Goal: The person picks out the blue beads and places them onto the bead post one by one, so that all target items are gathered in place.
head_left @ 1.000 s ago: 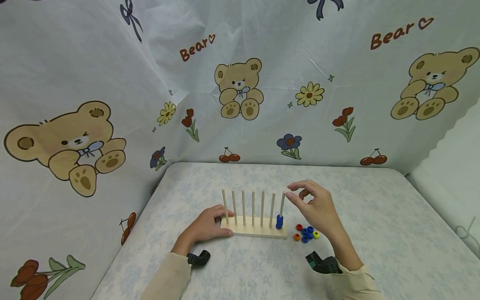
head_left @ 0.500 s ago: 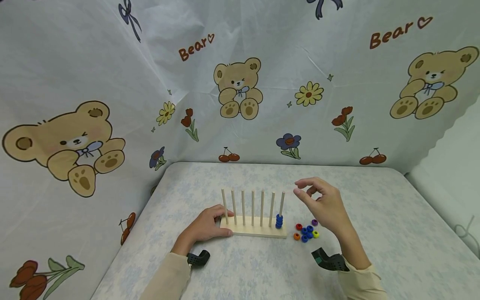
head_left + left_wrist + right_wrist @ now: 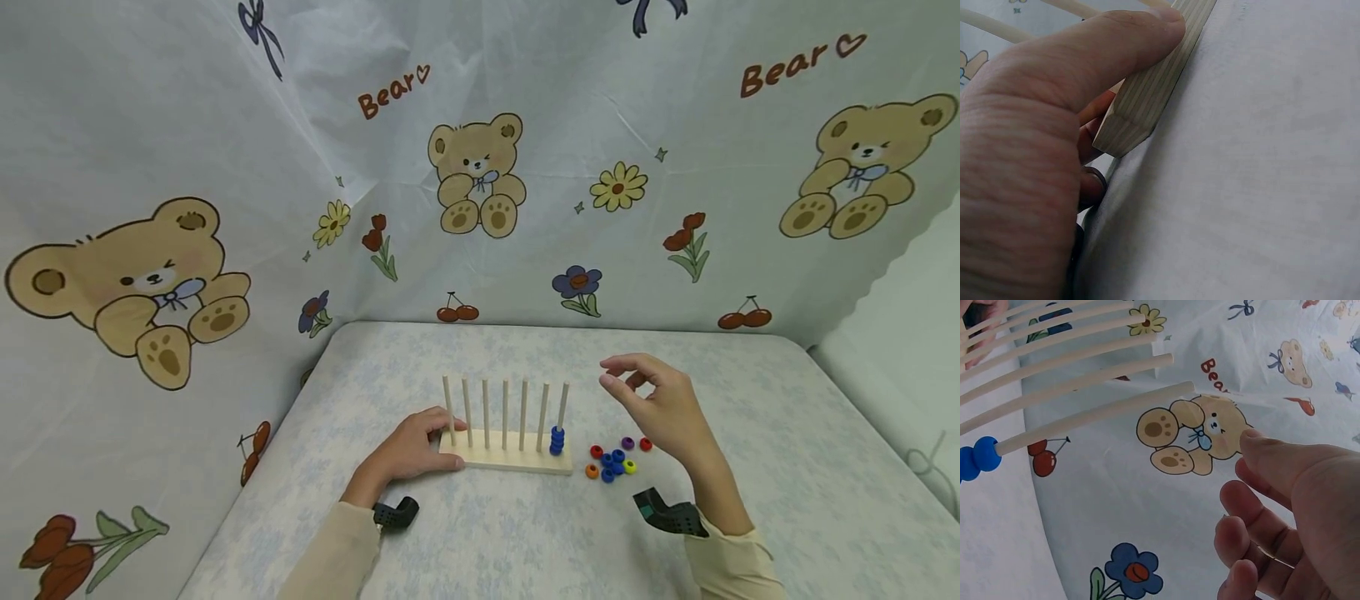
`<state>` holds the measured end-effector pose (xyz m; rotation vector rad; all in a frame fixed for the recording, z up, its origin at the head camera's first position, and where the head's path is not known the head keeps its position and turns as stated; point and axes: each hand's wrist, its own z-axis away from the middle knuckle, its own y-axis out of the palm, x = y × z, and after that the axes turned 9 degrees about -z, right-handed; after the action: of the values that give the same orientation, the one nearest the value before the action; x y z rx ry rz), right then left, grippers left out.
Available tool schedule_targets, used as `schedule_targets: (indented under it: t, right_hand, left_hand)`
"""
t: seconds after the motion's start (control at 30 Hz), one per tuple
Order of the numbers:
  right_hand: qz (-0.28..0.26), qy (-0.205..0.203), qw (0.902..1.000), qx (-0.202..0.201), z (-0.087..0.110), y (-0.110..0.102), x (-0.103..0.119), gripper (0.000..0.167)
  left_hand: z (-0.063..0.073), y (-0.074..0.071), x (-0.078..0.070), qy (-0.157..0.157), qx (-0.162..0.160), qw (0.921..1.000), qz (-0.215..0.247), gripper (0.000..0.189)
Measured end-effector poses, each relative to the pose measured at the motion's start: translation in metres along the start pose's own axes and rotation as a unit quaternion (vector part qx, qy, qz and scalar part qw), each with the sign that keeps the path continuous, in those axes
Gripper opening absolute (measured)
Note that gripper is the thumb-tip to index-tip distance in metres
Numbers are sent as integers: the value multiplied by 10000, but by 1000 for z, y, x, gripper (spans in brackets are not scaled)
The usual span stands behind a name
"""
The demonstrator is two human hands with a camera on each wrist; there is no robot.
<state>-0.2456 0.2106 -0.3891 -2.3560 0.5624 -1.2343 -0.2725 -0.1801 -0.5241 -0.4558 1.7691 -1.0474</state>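
Note:
A pale wooden peg rack [image 3: 506, 458] stands on the table, a row of several upright pegs rising from its base. My left hand [image 3: 408, 446] grips the left end of the base; in the left wrist view its thumb lies along the front edge [image 3: 1141, 103]. Blue beads [image 3: 557, 440] are stacked low on the rightmost peg, and the other pegs are bare. To the right of that peg my right hand [image 3: 660, 408] hangs in the air, fingers loosely bent, thumb and fingertips apart, holding nothing. In the right wrist view the peg's tip [image 3: 1190, 386] points towards it.
Loose beads lie right of the rack: several blue ones [image 3: 617, 468], an orange one [image 3: 592, 472], a yellow one [image 3: 630, 467], a purple one [image 3: 627, 443] and two red ones [image 3: 596, 451]. A bear-printed white sheet [image 3: 555, 100] hangs behind the table [image 3: 480, 550].
My right hand has drawn away to the right from the rightmost peg's top, uncovering the purple bead and a second red one. The left hand and the rack keep their place.

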Motion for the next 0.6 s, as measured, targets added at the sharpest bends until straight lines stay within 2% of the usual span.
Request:
schedule_targets:
  t: [0.23,0.43,0.6]
  right_hand:
    - [63,112,9990,430,-3,-8,-3,24]
    - [114,300,9982,500,1,-10,-10,28]
    - [183,478,9962,712,7,-11,-16,29]
  left_hand:
    - [0,-5,-3,-53,-19,10000,73,46]
    - [2,-4,-4,-81,34,9998,173,46]
    - [2,-4,-3,-55,35,9999,102,48]
